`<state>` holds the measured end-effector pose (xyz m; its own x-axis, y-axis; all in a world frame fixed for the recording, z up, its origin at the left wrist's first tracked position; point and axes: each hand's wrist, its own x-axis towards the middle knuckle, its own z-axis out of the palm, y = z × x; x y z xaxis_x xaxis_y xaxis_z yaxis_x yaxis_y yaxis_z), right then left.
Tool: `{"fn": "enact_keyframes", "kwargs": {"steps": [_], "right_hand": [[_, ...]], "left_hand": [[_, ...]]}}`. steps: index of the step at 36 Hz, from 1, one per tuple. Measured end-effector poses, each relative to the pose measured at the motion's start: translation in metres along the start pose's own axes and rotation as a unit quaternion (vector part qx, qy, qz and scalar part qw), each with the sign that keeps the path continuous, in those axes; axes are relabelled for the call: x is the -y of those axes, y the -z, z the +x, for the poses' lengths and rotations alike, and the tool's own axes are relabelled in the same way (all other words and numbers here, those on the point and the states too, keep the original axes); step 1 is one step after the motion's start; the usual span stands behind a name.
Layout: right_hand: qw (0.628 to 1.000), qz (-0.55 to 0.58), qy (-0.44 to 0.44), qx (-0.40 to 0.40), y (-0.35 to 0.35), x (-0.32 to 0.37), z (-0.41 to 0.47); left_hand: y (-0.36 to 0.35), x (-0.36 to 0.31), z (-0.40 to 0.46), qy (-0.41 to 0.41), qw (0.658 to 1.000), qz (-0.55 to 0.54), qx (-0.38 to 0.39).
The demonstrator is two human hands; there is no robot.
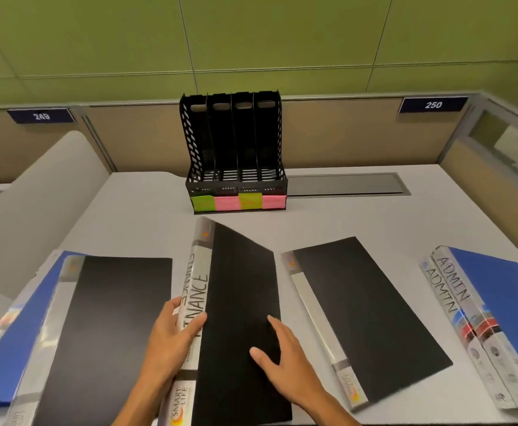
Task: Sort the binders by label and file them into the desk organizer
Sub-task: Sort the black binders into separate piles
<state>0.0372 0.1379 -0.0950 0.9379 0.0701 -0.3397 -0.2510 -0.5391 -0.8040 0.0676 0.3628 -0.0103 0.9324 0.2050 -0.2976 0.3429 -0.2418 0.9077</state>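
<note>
Two black binders labelled FINANCE [239,290] lie stacked at the middle of the desk, spines to the left. My left hand [171,336] grips their spines, thumb over the top label. My right hand [279,358] rests flat on the top cover with fingers spread. To the left lies another black binder [107,327] on a blue binder [12,342]. A single black binder [365,312] lies to the right. Two blue binders labelled ADMIN [497,305] are stacked at the far right. The black four-slot desk organizer [236,155] stands at the back, with green and pink sticky notes [239,202] on its front.
A grey cable hatch [343,184] is set into the desk behind the organizer's right side. Beige partition walls [359,133] with plates 249 and 250 close off the back. A curved white divider [36,186] rises at the left.
</note>
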Motion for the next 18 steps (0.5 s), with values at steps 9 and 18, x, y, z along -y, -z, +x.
{"fn": "enact_keyframes", "kwargs": {"steps": [9,18], "right_hand": [[0.995,0.088,0.032,-0.029,0.046,-0.009,-0.001],[0.972,0.202,-0.035,-0.115,0.146,-0.053,-0.008]], "left_hand": [[-0.026,-0.037,-0.02,-0.074,0.997,0.008,-0.015],[-0.117,-0.04,-0.015,-0.009,0.998,-0.063,-0.005]]}}
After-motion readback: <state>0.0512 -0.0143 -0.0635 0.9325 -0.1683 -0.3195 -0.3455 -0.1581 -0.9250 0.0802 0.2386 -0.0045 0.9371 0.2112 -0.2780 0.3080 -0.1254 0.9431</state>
